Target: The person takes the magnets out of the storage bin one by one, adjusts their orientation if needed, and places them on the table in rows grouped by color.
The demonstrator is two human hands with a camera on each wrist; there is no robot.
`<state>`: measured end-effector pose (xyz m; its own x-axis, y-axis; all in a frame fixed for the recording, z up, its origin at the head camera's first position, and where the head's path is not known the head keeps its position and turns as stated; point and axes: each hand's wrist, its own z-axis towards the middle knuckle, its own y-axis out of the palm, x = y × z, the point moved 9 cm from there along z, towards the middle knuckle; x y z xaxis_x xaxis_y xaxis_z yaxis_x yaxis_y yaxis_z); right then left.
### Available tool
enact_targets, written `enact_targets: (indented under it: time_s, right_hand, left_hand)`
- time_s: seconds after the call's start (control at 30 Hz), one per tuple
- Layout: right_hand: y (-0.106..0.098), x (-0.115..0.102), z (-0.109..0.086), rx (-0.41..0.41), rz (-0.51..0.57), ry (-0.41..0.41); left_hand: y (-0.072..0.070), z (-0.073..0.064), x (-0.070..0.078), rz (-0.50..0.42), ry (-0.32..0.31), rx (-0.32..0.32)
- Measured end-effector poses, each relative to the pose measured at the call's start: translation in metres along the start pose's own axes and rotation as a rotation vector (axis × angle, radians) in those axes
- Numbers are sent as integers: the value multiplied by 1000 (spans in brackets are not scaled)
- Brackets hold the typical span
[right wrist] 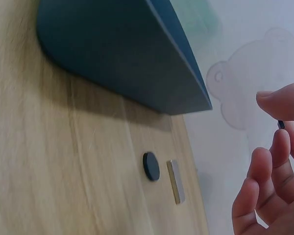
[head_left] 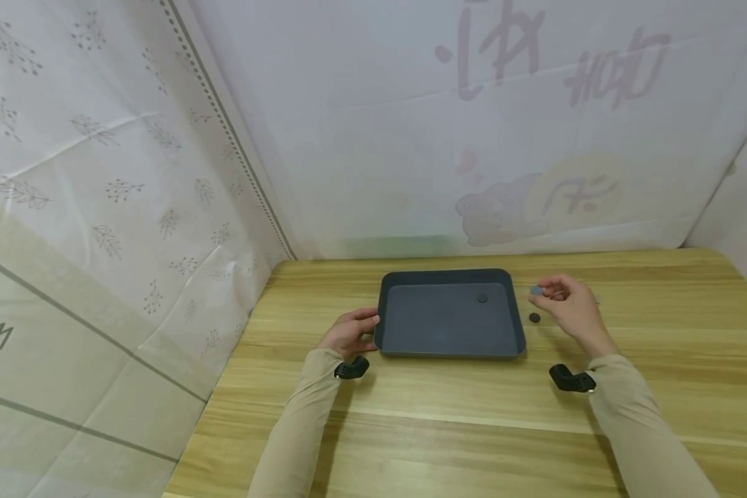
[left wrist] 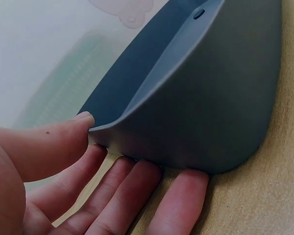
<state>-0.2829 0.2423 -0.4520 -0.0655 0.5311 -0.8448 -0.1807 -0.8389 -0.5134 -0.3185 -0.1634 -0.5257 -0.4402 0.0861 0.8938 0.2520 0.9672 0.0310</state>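
Observation:
A dark grey rectangular tray (head_left: 445,325) lies on the wooden table. At its left side my left hand (head_left: 351,330) holds it; in the left wrist view the thumb (left wrist: 54,144) is at the rim and the fingertips touch the outer wall low down. One small dark disc (head_left: 482,298) lies inside the tray. Beyond the tray's right side, my right hand (head_left: 569,308) is raised and pinches a small round disc (head_left: 536,291) between thumb and fingertip. That disc looks grey-blue from above and shows edge-on in the right wrist view.
Another dark disc (head_left: 535,317) lies on the table (head_left: 436,429) between tray and right hand. Close to it is a thin silvery bar (right wrist: 176,182). A printed cloth (head_left: 373,138) hangs behind the table, and another patterned cloth (head_left: 131,228) runs along the left.

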Motion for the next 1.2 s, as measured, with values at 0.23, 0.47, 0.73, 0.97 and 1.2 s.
enact_targets:
  time_s: [0.23,0.47,0.73,0.97,1.2]
  right_hand:
    - [-7,11,-3,18,-14,13]
    - [-15,22,-7,24,-34,17]
    - [-19,30,-12,16,-52,38]
    - [-19,36,-12,-2,-71,48]
    - [-18,44,-13,-18,-98,74]
  left_hand:
    - [0,-1,0,0,0,6]
    - [0,-2,1,-6,-4,8]
    - [0,-1,0,1,3,6]
    - [-2,-1,-2,-7,-4,20]
    - [-1,0,-1,-2,-2,26]
